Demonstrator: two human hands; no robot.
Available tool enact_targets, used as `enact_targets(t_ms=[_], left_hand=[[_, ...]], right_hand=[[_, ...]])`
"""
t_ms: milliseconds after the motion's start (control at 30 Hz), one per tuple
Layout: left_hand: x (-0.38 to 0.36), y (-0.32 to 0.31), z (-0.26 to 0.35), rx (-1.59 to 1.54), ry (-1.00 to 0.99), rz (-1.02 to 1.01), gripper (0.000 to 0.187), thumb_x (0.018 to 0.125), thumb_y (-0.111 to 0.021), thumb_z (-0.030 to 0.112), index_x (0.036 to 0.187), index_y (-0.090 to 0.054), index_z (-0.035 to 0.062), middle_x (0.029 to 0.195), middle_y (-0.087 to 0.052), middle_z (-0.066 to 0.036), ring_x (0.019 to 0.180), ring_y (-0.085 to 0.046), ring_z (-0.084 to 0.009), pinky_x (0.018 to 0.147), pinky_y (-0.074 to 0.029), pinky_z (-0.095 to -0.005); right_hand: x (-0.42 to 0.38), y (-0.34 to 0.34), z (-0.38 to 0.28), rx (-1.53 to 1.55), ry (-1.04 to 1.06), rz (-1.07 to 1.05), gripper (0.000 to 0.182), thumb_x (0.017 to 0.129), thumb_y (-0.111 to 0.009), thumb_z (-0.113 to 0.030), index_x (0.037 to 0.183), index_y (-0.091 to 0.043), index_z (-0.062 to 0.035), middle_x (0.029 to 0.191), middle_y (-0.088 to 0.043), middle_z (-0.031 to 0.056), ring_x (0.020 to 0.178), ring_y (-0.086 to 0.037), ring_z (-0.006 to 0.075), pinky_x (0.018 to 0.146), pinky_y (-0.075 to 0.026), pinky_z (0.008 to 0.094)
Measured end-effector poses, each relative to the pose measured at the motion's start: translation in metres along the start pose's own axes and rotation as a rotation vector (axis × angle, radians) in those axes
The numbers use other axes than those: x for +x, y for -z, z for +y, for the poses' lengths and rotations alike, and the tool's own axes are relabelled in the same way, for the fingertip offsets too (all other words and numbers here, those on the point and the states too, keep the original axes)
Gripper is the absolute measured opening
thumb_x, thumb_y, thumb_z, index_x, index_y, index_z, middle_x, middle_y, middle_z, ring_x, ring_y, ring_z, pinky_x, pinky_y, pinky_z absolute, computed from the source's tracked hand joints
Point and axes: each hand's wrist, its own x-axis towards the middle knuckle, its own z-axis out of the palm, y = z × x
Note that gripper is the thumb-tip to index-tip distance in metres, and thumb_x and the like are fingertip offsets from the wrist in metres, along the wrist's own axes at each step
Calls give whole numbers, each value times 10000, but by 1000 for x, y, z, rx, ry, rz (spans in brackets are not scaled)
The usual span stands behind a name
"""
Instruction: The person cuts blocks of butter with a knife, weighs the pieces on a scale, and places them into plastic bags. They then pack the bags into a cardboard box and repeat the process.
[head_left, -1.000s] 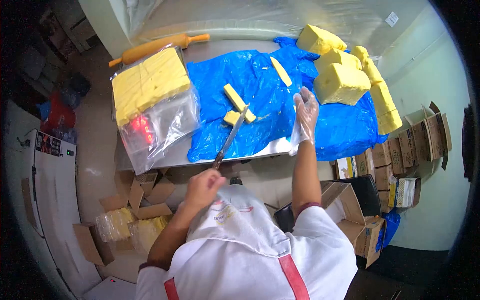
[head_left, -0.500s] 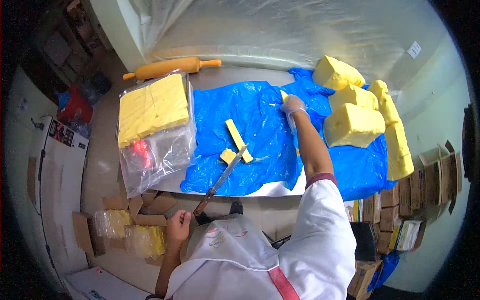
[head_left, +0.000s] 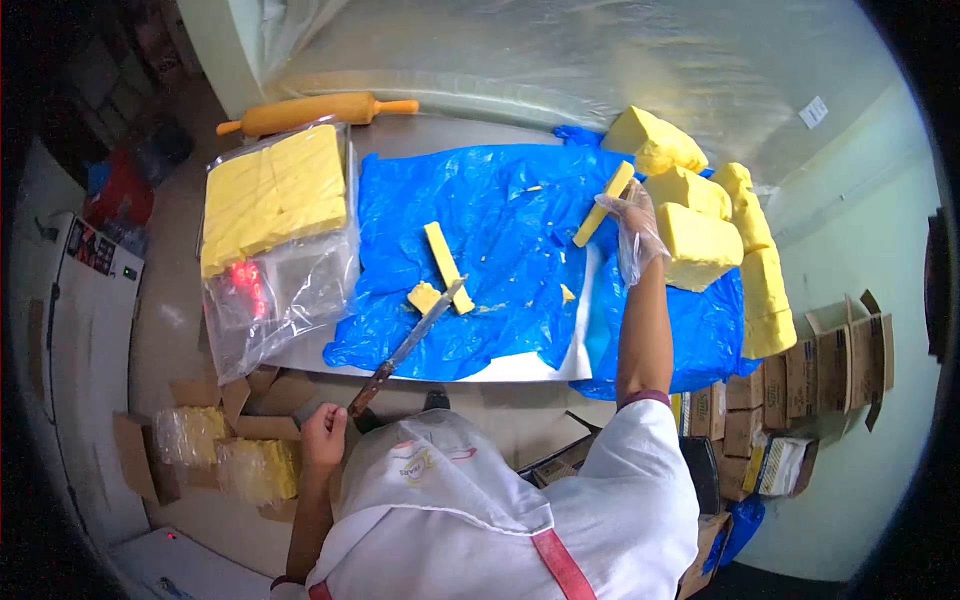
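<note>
My right hand (head_left: pixel 636 228), in a clear glove, grips a yellow stick (head_left: pixel 605 203) between thumb and fingers, just left of the big yellow blocks (head_left: pixel 700 247). My left hand (head_left: pixel 323 433) is bare, its fingers curled and nothing visible in them, close to the knife's wooden handle but apart from it. The knife (head_left: pixel 410 345) lies with its handle past the table's front edge and its tip on another yellow stick (head_left: pixel 445 262). A small yellow chunk (head_left: pixel 423 297) sits beside the blade on the blue plastic sheet (head_left: pixel 520 240).
At the table's left, a bagged tray holds a yellow slab (head_left: pixel 275 195), with a rolling pin (head_left: pixel 310 114) behind it. Long yellow pieces (head_left: pixel 765 290) line the right end. Open cartons (head_left: pixel 135 450) stand on the floor at left, and stacked cartons (head_left: pixel 835 370) at right.
My right hand has moved right and toward me, with the yellow stick now raised in it. The blue sheet beneath has parted, baring a pale strip. The whole view has shifted slightly.
</note>
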Motion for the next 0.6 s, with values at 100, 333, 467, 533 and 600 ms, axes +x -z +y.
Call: enact_targets(t_ms=[100, 333, 467, 533, 600], left_hand=[[8, 3, 4, 9, -12, -18, 212, 928, -601, 197, 889, -601, -11, 679, -582, -75, 597, -521, -146, 588, -449, -321], [15, 10, 1, -101, -18, -80, 175, 934, -593, 168, 882, -600, 1, 693, -577, -45, 629, -520, -114, 596, -447, -292], [16, 12, -7, -110, -68, -69, 161, 932, -594, 154, 882, -598, 1, 697, -582, -35, 620, -517, -99, 587, -442, -273], [15, 12, -15, -139, -96, -46, 170, 929, -596, 153, 871, -604, -7, 671, -589, -53, 597, -532, -103, 566, -443, -290], [16, 13, -16, -126, -106, -47, 180, 930, -595, 155, 863, -606, -11, 655, -590, -62, 588, -540, -106, 556, -444, -300]], right_hand=[[-31, 17, -40, 292, 187, -102, 441, 734, -738, -30, 1131, -547, -42, 1022, -604, 62, 937, -593, 179, 832, -486, 300], [-80, 20, -95, 489, 165, -152, 380, 813, -712, -117, 1142, -531, -57, 1033, -590, 85, 967, -608, 232, 848, -518, 367], [-111, -22, -114, 250, -55, -77, 335, 805, -736, -165, 1078, -563, -76, 956, -604, 71, 865, -627, 208, 750, -526, 355], [-112, -29, -112, 199, -95, -154, 346, 800, -737, -168, 1088, -573, -70, 976, -612, 73, 872, -623, 198, 762, -514, 335], [-102, -28, -114, -116, -27, -227, 384, 782, -749, -148, 1114, -578, -56, 1015, -617, 76, 881, -619, 189, 786, -503, 324]])
